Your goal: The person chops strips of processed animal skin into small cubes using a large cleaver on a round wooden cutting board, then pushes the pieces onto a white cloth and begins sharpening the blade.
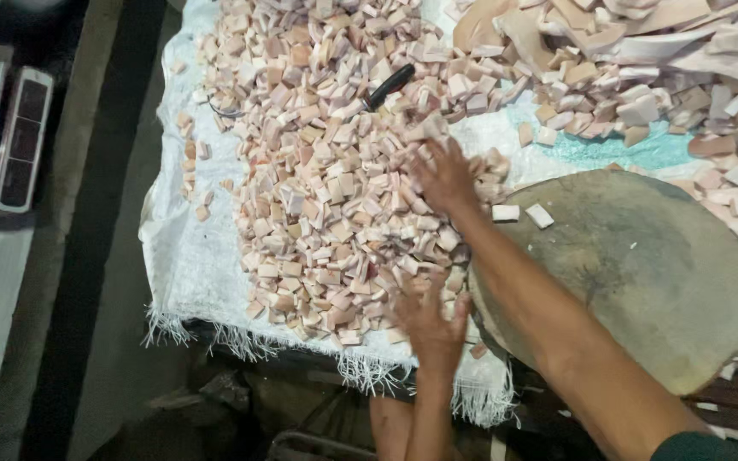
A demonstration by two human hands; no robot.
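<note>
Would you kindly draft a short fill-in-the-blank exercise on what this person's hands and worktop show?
1. Both hands lie on a heap of small pale ____ pieces.
2. The chopping block beside the heap is ____ in shape.
3. A knife with a ____ handle lies on the heap.
4. The heap rests on a ____ woven sheet.

Missing words: cut; round; black; white

A white woven sheet w/ frayed fringe at the near edge covers the work surface. On it lies a big heap of small pinkish cut cubes, and larger uncut strips at the far right. A round, worn wooden chopping block rests on the right side, w/ two cubes on its far-left edge. A dark-handled knife lies in the heap.
</note>
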